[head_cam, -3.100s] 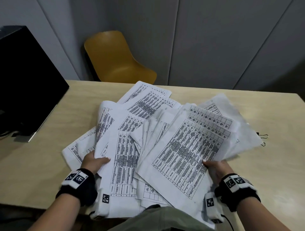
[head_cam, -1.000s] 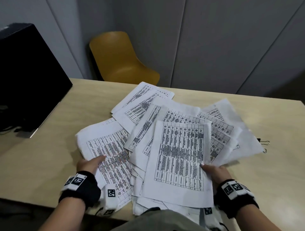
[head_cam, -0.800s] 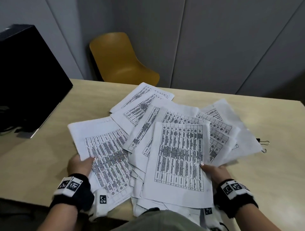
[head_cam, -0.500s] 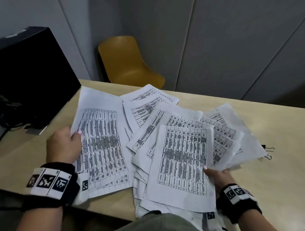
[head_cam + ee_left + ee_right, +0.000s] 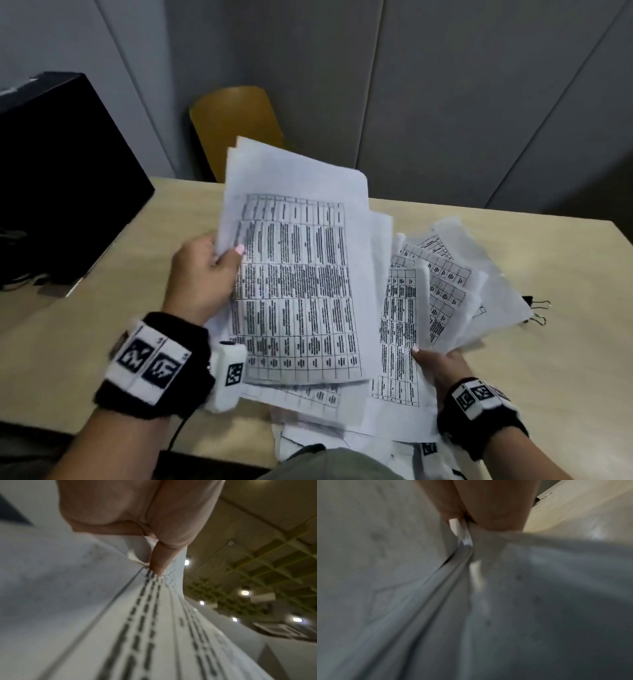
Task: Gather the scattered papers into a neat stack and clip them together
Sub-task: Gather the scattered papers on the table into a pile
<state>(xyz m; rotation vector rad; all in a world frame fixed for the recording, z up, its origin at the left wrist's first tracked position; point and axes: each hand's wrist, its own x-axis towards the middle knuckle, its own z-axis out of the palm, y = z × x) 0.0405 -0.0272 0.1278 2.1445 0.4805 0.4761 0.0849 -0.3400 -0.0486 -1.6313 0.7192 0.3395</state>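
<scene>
Lifted off the table (image 5: 102, 260), left hand (image 5: 202, 274) pinches printed sheets (image 5: 294, 284); right hand (image 5: 442, 368) pinches fanned pile (image 5: 442, 291); lay sheets squarely atop, edges matched.

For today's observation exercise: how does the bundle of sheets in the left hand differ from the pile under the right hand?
The lifted bundle is raised and tilted, clear of the table; the fanned pile lies on it. The bundle's edges nearly line up; the pile's are splayed. The left hand pinches one, the right hand the other. Both carry printed tables.
</scene>
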